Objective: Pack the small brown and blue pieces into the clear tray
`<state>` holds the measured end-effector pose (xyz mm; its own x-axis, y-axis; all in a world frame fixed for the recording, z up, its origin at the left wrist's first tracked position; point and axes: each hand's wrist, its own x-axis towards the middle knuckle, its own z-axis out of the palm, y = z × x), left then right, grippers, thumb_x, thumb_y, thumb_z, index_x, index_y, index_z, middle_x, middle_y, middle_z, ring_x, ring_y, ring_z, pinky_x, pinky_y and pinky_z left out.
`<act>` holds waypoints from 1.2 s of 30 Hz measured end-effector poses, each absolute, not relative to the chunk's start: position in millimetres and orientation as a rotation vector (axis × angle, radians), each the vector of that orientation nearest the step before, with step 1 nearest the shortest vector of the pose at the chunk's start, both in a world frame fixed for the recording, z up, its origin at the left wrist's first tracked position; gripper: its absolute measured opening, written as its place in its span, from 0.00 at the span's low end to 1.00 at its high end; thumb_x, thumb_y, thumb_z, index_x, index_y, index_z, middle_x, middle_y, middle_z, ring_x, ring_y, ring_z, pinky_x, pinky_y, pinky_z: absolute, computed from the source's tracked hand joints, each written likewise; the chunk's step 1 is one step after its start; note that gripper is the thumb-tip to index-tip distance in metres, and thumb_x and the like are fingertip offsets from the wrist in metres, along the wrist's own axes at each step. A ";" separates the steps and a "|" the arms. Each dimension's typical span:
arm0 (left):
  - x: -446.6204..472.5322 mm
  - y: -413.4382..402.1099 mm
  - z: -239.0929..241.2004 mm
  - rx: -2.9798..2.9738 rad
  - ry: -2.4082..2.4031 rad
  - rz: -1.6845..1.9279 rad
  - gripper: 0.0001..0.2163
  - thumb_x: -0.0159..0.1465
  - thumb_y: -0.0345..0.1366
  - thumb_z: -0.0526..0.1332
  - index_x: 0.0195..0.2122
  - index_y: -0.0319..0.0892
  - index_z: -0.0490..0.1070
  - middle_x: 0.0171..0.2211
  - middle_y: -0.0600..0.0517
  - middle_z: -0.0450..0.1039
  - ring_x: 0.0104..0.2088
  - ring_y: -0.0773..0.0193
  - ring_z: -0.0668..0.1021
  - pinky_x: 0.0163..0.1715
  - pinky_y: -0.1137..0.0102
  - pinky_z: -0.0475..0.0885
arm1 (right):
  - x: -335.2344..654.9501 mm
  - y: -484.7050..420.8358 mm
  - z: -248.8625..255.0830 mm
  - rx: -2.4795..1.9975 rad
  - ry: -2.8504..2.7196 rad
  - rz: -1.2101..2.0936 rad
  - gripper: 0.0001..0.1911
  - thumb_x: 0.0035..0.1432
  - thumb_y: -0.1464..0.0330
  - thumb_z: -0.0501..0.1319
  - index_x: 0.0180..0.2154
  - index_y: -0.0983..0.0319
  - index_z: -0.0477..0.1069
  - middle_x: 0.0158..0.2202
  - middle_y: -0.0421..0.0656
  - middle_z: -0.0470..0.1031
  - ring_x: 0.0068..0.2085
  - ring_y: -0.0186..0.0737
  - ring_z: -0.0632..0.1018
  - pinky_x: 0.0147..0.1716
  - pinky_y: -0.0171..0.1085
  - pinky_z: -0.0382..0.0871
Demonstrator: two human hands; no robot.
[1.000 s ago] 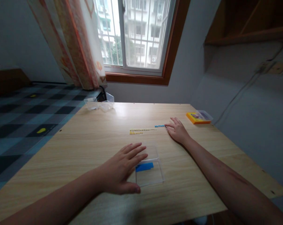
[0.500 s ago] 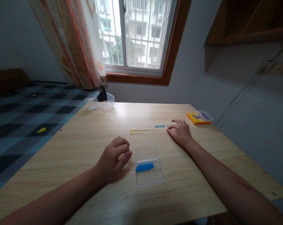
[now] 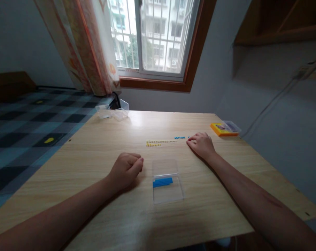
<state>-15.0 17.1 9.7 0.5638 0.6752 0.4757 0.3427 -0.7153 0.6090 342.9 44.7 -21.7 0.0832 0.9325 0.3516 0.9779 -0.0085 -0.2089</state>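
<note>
Head view: clear case (image 3: 170,194) lies open on tabletop (image 3: 100,157), blue strips (image 3: 162,182) inside its near half.
Left hand (image 3: 125,170): curled into fist, just left of case; palm hidden.
Right hand (image 3: 201,144): fingers bent, beyond case to the right, fingertips by small blue pieces (image 3: 179,137); can't tell if gripping.
Yellow pieces (image 3: 153,145): rows beyond case.
Yellow box (image 3: 222,130): beyond case, far right.

The left grip (image 3: 126,170), curled into a fist, is on the tabletop (image 3: 95,174) beside an open box (image 3: 170,193) holding blue strips (image 3: 162,182). The right grip (image 3: 201,144) is at the right end of a blue row (image 3: 179,137), near yellow rows (image 3: 153,144).
</note>
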 end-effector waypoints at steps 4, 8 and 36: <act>-12.1 16.4 11.9 2.368 0.805 0.893 0.22 0.65 0.32 0.51 0.12 0.42 0.53 0.13 0.56 0.57 0.14 0.72 0.61 0.18 0.72 0.53 | 340.2 43.4 -19.4 -1.973 -1.905 -0.127 0.12 0.64 0.64 0.63 0.37 0.58 0.86 0.43 0.48 0.82 0.48 0.51 0.73 0.50 0.45 0.62; -9.1 13.5 12.6 2.395 0.786 0.818 0.21 0.63 0.32 0.53 0.13 0.43 0.48 0.14 0.58 0.53 0.14 0.73 0.59 0.19 0.72 0.51 | 335.9 34.5 -9.1 -1.927 -1.932 -0.069 0.11 0.64 0.68 0.62 0.35 0.61 0.85 0.41 0.50 0.82 0.47 0.51 0.75 0.50 0.45 0.64; -8.0 18.5 5.2 2.430 0.955 0.832 0.22 0.68 0.35 0.51 0.14 0.42 0.56 0.14 0.56 0.59 0.16 0.71 0.62 0.21 0.71 0.54 | 257.2 -67.1 48.9 -1.285 -2.701 0.518 0.09 0.64 0.72 0.64 0.33 0.59 0.82 0.32 0.42 0.77 0.36 0.38 0.73 0.36 0.37 0.60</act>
